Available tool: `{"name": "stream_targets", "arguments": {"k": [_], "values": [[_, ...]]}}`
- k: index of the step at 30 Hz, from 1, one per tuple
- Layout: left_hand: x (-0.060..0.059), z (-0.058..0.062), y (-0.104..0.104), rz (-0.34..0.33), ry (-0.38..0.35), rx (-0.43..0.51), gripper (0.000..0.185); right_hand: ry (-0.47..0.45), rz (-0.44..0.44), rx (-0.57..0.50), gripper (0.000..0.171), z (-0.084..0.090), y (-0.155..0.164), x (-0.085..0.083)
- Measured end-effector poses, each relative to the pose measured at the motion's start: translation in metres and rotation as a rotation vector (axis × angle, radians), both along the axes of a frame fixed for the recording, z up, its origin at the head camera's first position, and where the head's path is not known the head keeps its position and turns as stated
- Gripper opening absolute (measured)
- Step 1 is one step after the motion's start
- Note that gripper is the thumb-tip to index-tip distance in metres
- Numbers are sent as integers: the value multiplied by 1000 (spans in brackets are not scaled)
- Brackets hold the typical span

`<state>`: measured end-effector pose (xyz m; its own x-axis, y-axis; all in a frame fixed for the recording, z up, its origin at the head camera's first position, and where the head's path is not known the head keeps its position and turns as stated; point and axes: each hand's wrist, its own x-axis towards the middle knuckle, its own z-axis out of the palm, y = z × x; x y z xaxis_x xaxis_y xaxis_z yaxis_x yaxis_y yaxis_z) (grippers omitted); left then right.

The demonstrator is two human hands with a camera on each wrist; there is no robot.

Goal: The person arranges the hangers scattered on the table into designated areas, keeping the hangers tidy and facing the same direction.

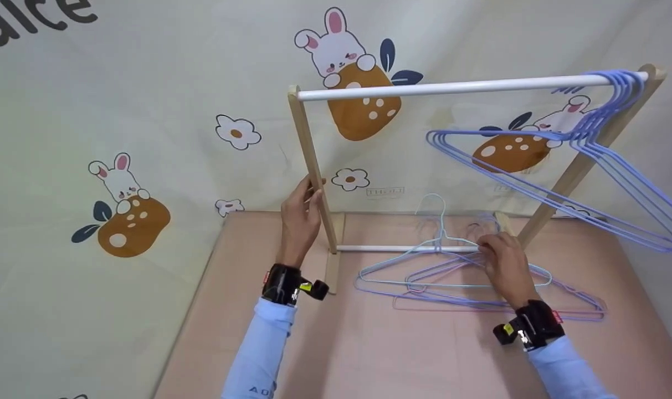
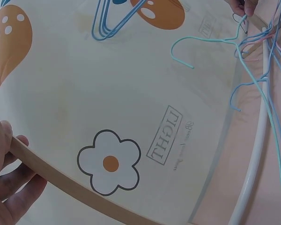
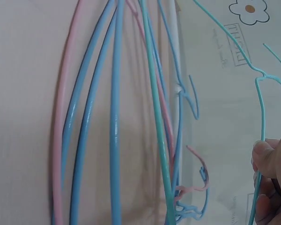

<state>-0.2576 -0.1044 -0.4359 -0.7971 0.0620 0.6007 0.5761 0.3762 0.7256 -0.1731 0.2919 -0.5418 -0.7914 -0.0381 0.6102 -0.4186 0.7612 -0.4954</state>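
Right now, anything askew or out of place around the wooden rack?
Yes: a tangled heap of thin wire hangers lies on the pink tabletop against the rack's lower white bar, while blue hangers bunch at the top rail's right end.

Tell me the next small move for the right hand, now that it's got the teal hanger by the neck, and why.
Probably lift the teal hanger straight up, clear of the pile. The right hand pinches it near the neck, but its shoulders rest across the purple and pink hangers on the table, so dragging it sideways could snag them. The left hand grips the rack's post, steadying it.
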Motion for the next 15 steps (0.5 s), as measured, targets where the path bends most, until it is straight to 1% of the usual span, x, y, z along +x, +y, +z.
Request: {"name": "stream_targets", "arguments": {"k": [7,15], "values": [[0,-1,-1,-12,17,3,31,31,28,-4,15,8,-2,2],[-1,0,0,-7,28,-4,30,87,22,-19,15,19,-2,1]]}}
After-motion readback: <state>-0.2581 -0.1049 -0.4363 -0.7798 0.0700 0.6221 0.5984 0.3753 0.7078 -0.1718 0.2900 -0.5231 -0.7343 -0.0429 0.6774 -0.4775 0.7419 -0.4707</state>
